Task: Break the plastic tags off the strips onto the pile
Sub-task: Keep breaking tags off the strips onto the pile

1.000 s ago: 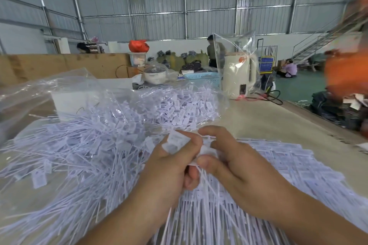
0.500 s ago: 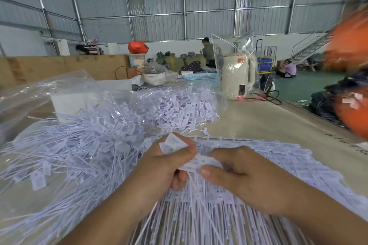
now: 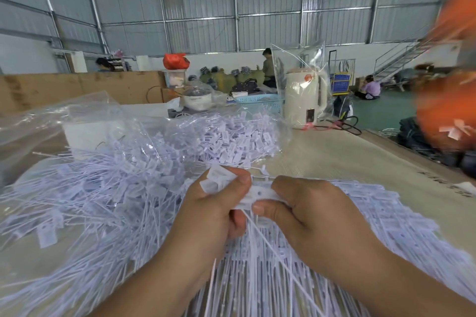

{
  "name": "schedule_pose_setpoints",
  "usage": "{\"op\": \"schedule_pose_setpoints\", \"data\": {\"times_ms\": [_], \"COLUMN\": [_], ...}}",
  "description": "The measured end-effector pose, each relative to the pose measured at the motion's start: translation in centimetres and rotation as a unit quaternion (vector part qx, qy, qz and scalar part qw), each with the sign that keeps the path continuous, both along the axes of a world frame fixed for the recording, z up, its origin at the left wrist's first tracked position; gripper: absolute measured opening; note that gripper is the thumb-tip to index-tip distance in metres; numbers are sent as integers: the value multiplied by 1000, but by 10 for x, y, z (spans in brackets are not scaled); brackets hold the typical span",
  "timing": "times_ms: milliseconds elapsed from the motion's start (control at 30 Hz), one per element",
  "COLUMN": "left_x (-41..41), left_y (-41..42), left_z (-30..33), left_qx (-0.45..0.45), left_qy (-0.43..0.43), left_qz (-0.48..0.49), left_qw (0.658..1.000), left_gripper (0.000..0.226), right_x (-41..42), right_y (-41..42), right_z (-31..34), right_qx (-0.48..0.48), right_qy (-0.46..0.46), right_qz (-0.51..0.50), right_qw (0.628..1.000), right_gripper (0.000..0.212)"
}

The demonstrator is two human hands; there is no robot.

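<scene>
At centre frame a strip (image 3: 253,194) is pinched between the left hand (image 3: 213,210), also clutching loose tags (image 3: 217,179), and the right hand (image 3: 306,210), apparently for snapping; the pile (image 3: 85,195) lies left, within dropping reach.

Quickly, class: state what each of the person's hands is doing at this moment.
Left hand: closed, gripping loose white tags under the thumb.
Right hand: closed, pinching the tag strip between thumb and fingers.
</scene>
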State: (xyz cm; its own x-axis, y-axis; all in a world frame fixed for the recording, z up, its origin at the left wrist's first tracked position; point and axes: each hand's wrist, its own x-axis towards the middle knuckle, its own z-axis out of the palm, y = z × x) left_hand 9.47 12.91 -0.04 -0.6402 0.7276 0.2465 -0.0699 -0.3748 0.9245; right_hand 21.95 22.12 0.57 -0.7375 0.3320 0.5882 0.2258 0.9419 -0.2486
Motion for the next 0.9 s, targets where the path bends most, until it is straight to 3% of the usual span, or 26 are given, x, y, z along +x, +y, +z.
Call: {"op": "schedule_pose_setpoints", "data": {"times_ms": [100,167,233,300,433,567,767,900], "left_x": [2,-3,-16,-27,-21,-9,-12,-16], "left_y": [-3,-4,-7,-8,-4,-2,-5,-4], "left_z": [2,3,6,7,1,-9,-11,-11], "left_qx": [5,-2,-4,3,-3,-63,-84,-87], "left_qy": [-54,-142,-208,-192,-67,76,82,83], "left_qz": [-10,-48,-42,-1,-22,-66,-129,-145], "left_qw": [998,989,977,981,997,993,985,982], "left_gripper": [9,19,30,27,28,33,23,18], "right_x": [0,1,5,9,5,-5,-4,-8], "right_y": [-4,-3,5,13,16,9,7,10], "right_z": [0,1,5,8,-2,-11,-15,-17], "right_qx": [34,35,-11,-60,-104,-126,-76,-138], "right_qy": [47,117,207,249,133,-1,-100,-103], "right_qz": [12,25,31,35,80,155,123,172], "right_qw": [998,992,978,966,982,980,984,970], "right_gripper": [43,42,44,45,35,61,74,77]}}
